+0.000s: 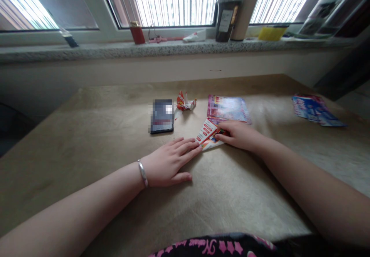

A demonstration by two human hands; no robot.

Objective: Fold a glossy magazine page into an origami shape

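Observation:
A piece of printed paper (206, 133), white, red and yellow and folded to a pointed shape, lies on the table between my hands. My left hand (170, 160) rests flat with its fingers stretched out, the fingertips on the paper's left corner. At the paper's right side my right hand (235, 133) is closed, thumb and fingers pinching its edge; that part of the paper is hidden. Just beyond lies a flat pink and purple printed sheet (228, 108). A folded red and white paper figure (185, 102), with pointed parts standing up, is beside a phone (162, 116).
More blue and pink leaflets (315, 110) lie at the right of the wooden table (86, 133). Behind it, a granite windowsill (110, 52) bears a red container (137, 32), a dark lidded jar (227, 18) and a yellow box (271, 32).

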